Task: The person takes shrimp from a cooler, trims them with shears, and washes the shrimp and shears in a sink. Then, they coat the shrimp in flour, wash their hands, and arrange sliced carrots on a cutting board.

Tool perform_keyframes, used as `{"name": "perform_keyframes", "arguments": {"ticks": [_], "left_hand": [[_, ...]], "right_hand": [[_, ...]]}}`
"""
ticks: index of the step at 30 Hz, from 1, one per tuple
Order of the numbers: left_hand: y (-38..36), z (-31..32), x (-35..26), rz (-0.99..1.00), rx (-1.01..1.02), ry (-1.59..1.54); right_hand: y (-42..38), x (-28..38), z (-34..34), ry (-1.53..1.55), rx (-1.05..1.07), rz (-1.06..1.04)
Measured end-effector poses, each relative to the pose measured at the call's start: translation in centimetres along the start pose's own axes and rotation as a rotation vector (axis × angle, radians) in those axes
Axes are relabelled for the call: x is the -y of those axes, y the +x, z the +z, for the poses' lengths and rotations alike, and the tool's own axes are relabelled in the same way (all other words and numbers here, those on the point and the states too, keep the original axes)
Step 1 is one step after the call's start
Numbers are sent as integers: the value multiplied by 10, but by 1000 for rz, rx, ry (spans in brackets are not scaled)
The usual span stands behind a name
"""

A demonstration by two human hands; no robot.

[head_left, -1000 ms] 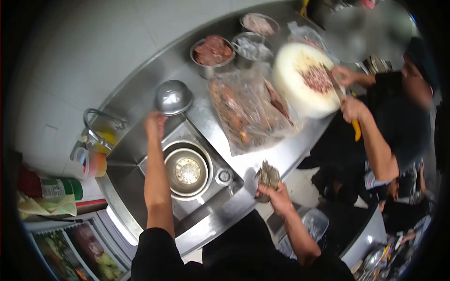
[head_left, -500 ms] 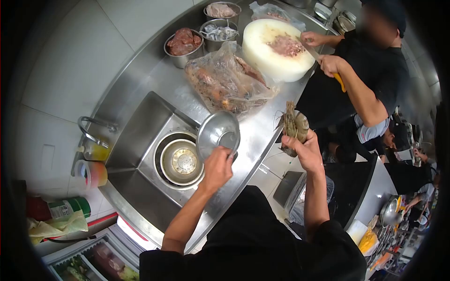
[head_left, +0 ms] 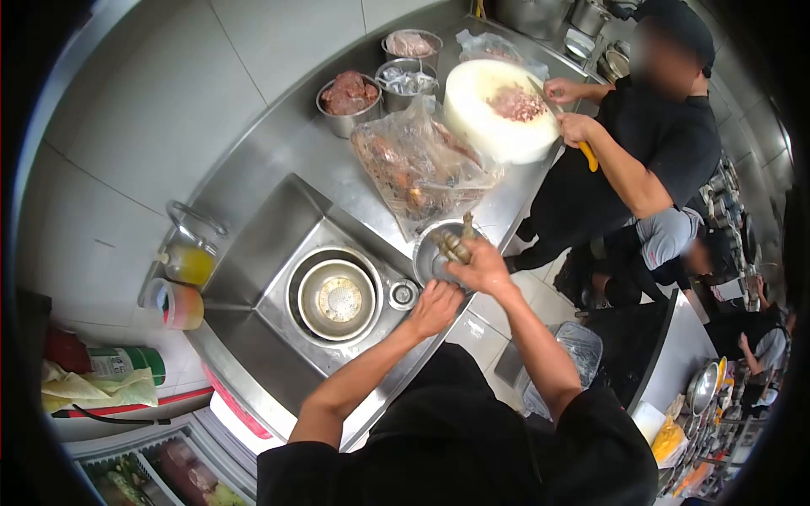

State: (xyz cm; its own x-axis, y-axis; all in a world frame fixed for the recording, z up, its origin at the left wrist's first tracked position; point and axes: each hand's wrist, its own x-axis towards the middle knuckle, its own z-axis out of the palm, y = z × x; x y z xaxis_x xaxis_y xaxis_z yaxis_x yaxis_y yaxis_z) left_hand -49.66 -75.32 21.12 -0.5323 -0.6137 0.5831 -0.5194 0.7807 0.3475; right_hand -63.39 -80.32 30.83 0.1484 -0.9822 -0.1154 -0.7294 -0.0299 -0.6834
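Observation:
My right hand [head_left: 483, 268] is closed around a few raw prawns [head_left: 454, 247], greyish brown, over the mouth of a round metal bowl [head_left: 428, 260]. At the near rim of that bowl, my left hand [head_left: 436, 307] grips the edge with bent fingers. The bowl sits at the counter's front edge, to the right of the sink. A clear plastic bag [head_left: 413, 164] of browned meat lies just behind it. My right hand hides part of the prawns and of the bowl's right side.
The steel sink [head_left: 253, 291] holds nested metal bowls [head_left: 337, 299]. Metal tubs with red meat [head_left: 348, 93] and other food stand at the back. To the right, a co-worker [head_left: 666, 126] uses a yellow-handled knife [head_left: 588, 155] on a round white chopping block [head_left: 468, 97].
The bowl has gone from tilted up above the sink's edge to lower and further right. My right hand has brought the prawns left and down to it. The view has shifted slightly.

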Motion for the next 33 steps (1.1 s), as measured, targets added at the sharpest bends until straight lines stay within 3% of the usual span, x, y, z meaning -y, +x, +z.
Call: {"name": "perform_keyframes", "arguments": {"ticks": [4, 7, 10, 11, 12, 14, 16, 17, 18, 19, 21, 22, 24, 26, 28, 30, 33], "left_hand": [[-4, 9, 5, -35, 85, 113], [-5, -4, -2, -68, 176, 124], [-2, -30, -6, -135, 61, 36], [0, -43, -6, -148, 44, 9], [5, -58, -4, -161, 28, -23], [19, -96, -4, -195, -84, 20], [30, -131, -1, -270, -171, 19], [35, -149, -2, -271, -181, 35], [40, -167, -5, -322, -213, 63], [42, -183, -8, -374, -244, 88], [42, -207, -14, -418, -315, 98], [40, -217, -16, -457, -376, 99], [28, -229, -21, -498, -422, 119], [9, -237, -30, -651, -474, 45], [-20, -236, -34, -666, -494, 77], [-42, -238, -53, -909, -515, 104], [-112, -212, -57, -1280, -684, -21]], "right_hand": [[16, -21, 39, -335, -26, 43], [28, -50, 61, -312, -130, -87], [41, -43, 44, -342, 223, 23], [43, -42, 40, -480, 196, -64], [40, -11, 16, -547, 191, -68], [49, 49, -38, -324, 201, -80], [68, 110, -88, -214, -26, -372], [81, 137, -107, -97, -263, -567], [88, 182, -139, 38, -305, -710], [110, 217, -159, 123, -501, -1002], [130, 297, -206, 236, -580, -1014], [154, 333, -228, 285, -654, -1190], [177, 402, -268, 266, -818, -1199], [196, 461, -302, 363, -817, -1257], [202, 501, -325, 207, -884, -1192], [227, 523, -344, 73, -921, -1198], [228, 538, -359, -239, -798, -944]]}}
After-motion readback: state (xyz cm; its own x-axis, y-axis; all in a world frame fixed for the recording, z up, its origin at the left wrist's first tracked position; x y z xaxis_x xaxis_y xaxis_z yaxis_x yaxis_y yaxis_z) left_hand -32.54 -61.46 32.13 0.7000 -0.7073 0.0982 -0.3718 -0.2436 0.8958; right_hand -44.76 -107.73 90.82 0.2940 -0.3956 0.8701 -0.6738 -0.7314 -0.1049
